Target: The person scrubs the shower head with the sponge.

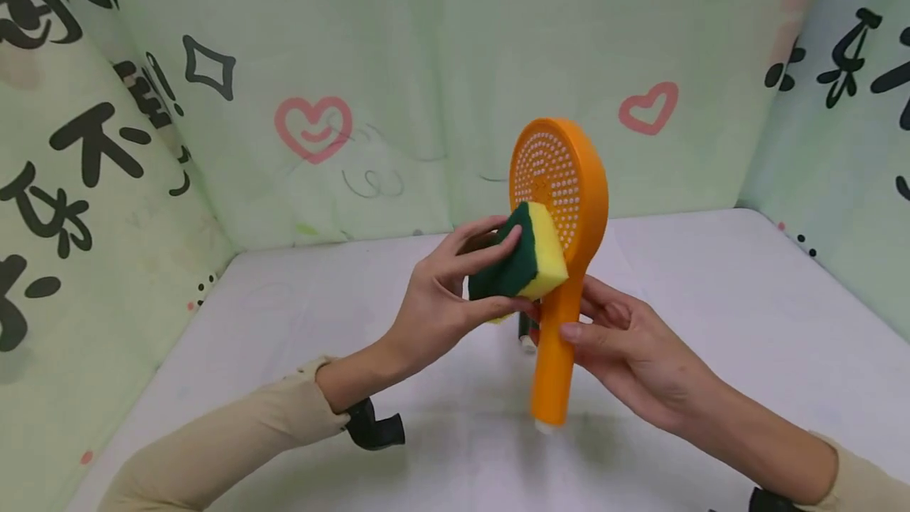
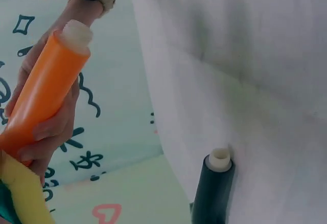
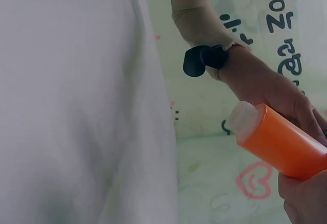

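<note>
A: Two hands, one orange shower head (image 1: 559, 212). Long axis near upright, tilted slightly; perforated face up top, turned toward the left wall; white threaded end down, just above the white tabletop (image 1: 711, 299).

B: Grip?

A: Right hand (image 1: 626, 346) curls round the handle about midway, thumb across the front. Left hand (image 1: 444, 291) pinches a sponge (image 1: 522, 259), fingers on top, thumb beneath, green scouring side toward the palm, yellow side against the lower edge of the perforated face.

B: Wrist views add anything?

A: Left wrist view shows a dark cylinder with a pale threaded tip (image 2: 214, 188) on the tabletop below; the head view shows only a sliver of it behind the handle. Right wrist view shows the handle's white end close up and the left forearm's black strap mount (image 3: 202, 59). Neither wrist view shows the perforated face.
</note>
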`<action>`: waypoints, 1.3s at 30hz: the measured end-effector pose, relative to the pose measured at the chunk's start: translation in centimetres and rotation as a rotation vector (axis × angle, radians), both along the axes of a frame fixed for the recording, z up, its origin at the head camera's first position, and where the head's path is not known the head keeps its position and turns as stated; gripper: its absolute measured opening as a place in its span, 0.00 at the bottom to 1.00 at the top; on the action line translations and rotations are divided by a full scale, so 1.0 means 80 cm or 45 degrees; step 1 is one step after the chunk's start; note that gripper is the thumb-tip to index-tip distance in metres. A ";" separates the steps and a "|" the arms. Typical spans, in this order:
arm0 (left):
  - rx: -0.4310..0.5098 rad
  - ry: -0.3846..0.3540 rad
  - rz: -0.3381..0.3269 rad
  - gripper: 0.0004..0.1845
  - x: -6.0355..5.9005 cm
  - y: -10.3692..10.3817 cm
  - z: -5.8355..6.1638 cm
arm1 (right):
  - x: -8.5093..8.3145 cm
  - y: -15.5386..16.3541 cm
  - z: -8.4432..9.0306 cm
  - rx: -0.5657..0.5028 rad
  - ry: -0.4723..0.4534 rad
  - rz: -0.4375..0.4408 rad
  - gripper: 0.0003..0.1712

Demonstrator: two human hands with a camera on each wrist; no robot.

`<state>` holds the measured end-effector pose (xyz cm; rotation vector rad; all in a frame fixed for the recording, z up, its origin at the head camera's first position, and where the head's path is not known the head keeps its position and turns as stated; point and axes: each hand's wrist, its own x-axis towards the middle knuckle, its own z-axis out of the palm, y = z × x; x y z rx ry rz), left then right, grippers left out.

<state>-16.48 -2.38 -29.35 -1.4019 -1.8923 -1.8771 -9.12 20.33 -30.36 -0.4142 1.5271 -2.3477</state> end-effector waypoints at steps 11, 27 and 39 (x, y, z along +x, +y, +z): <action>-0.265 0.019 0.066 0.36 0.024 -0.009 0.001 | -0.014 0.019 0.009 -0.129 0.168 -0.055 0.32; 0.068 -0.816 -0.154 0.36 0.038 -0.018 0.000 | -0.018 0.006 -0.008 -0.101 0.469 -0.066 0.29; 0.356 -0.528 0.048 0.32 -0.015 -0.023 0.074 | -0.010 -0.006 -0.033 -0.133 0.410 0.429 0.28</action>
